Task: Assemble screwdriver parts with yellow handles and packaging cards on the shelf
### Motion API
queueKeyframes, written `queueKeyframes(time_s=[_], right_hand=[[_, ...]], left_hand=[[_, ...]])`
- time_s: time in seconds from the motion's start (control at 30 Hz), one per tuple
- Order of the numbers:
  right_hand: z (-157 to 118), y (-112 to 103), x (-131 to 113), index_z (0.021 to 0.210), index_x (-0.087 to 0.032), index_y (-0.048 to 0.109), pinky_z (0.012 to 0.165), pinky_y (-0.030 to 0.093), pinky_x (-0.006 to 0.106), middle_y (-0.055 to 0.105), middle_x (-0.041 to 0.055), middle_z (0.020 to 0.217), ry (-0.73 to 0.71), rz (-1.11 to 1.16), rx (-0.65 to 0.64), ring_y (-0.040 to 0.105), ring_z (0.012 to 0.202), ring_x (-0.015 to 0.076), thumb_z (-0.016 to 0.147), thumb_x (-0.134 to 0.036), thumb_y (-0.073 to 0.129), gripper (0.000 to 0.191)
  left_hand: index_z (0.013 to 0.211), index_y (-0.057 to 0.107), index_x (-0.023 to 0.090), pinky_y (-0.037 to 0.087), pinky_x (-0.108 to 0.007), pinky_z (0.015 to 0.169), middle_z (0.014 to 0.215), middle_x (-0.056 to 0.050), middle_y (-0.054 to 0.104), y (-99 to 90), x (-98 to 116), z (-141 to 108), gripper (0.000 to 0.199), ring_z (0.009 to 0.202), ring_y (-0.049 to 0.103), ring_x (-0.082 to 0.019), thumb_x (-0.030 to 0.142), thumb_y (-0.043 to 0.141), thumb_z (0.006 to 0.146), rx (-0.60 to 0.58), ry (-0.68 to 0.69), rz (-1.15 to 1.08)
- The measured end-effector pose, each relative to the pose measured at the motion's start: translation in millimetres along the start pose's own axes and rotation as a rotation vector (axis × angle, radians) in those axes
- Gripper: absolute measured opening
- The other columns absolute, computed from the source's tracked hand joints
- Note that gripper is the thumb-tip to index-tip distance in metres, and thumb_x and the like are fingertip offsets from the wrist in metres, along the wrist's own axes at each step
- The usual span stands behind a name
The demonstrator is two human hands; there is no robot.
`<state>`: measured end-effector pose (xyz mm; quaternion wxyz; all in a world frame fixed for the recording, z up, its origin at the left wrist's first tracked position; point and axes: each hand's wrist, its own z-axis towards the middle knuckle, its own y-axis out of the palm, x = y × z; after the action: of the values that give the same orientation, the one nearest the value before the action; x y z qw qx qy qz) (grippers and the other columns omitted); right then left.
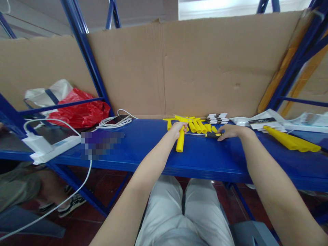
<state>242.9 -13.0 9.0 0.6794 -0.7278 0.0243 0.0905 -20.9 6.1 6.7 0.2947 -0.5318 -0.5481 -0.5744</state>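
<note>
My left hand (178, 130) is closed around a yellow T-shaped plastic tool (180, 141), its round handle pointing down toward me. Near the handle's end of a screwdriver (212, 135), black and yellow, my right hand (226, 132) has its fingers closed on the grip. The screwdriver lies level, its thin metal shaft pointing left toward the held tool. Behind both hands, several more yellow T-shaped pieces (197, 126) lie in a row on the blue shelf top (143, 147). Small loose yellow pieces (214, 129) sit just above the screwdriver's handle.
A stack of printed cards (217, 118) stands against the cardboard wall (200, 68). To the right lie a long yellow piece (292, 138) and plastic bags (271, 116). On the left are a coiled white cable (115, 122), a power strip (56, 150) and a red bag (79, 109).
</note>
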Motion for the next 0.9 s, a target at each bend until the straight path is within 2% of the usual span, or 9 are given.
queueKeyframes(time_s=[0.17, 0.33, 0.5, 0.67, 0.8, 0.9], right_hand=[[-17.1, -14.1, -13.4, 0.082, -0.02, 0.071, 0.075, 0.048, 0.035, 0.07, 0.0056, 0.086, -0.087, 0.128, 0.098, 0.063, 0.088, 0.0283, 0.056, -0.05, 0.071, 0.04], [-38.3, -23.1, -28.7, 0.077, -0.018, 0.066, 0.056, 0.046, 0.029, 0.063, 0.0047, 0.065, -0.066, 0.557, 0.142, 0.059, 0.063, 0.0186, 0.054, -0.05, 0.076, 0.041], [-36.0, -20.2, -30.8, 0.064, -0.017, 0.056, 0.04, 0.034, 0.02, 0.051, -0.0015, 0.051, -0.08, 0.993, 0.429, 0.043, 0.045, 0.0079, 0.052, -0.041, 0.083, 0.038], [-29.7, -22.9, -36.3, 0.059, -0.019, 0.042, 0.034, 0.029, 0.016, 0.035, -0.008, 0.043, -0.088, 1.479, 0.721, 0.032, 0.039, 0.0041, 0.066, -0.026, 0.08, 0.039], [-30.9, -27.4, -40.8, 0.062, -0.02, 0.041, 0.031, 0.026, 0.017, 0.031, -0.0085, 0.038, 0.048, 1.583, 0.894, 0.031, 0.035, 0.0058, 0.08, -0.019, 0.068, 0.032], [-30.3, -27.7, -38.0, 0.065, -0.021, 0.04, 0.03, 0.027, 0.019, 0.034, -0.0076, 0.037, 0.161, 1.603, 0.945, 0.036, 0.033, 0.0085, 0.084, -0.022, 0.065, 0.031]], left_hand=[[0.073, 0.045, 0.016, 0.026, -0.015, 0.036, 0.045, 0.008, 0.039, -3.5, -1.1, 3.1, 0.02, 0.031, 0.031, -0.003, 0.004, 0.043, 0.089, 0.015, -0.009, -0.006], [0.071, 0.045, 0.016, 0.026, -0.015, 0.036, 0.044, 0.008, 0.039, -6.5, 0.1, 4.7, 0.022, 0.032, 0.031, -0.003, 0.004, 0.042, 0.089, 0.018, -0.041, -0.01], [0.069, 0.043, 0.016, 0.025, -0.014, 0.035, 0.044, 0.007, 0.038, -6.5, 1.7, 3.4, 0.025, 0.032, 0.03, -0.003, 0.004, 0.039, 0.09, 0.014, -0.054, -0.01], [0.073, 0.046, 0.016, 0.025, -0.015, 0.035, 0.044, 0.008, 0.038, -7.2, -0.7, 5.7, 0.021, 0.032, 0.031, -0.003, 0.003, 0.041, 0.088, 0.012, -0.068, -0.028], [0.075, 0.048, 0.015, 0.026, -0.014, 0.035, 0.044, 0.008, 0.038, -8.3, -2.6, 8.8, 0.018, 0.032, 0.031, -0.003, 0.004, 0.042, 0.088, 0.016, -0.069, -0.029], [0.074, 0.046, 0.016, 0.025, -0.014, 0.036, 0.043, 0.008, 0.038, -8.4, -2.7, 9.0, 0.02, 0.032, 0.031, -0.003, 0.004, 0.041, 0.089, 0.023, -0.071, -0.025]])
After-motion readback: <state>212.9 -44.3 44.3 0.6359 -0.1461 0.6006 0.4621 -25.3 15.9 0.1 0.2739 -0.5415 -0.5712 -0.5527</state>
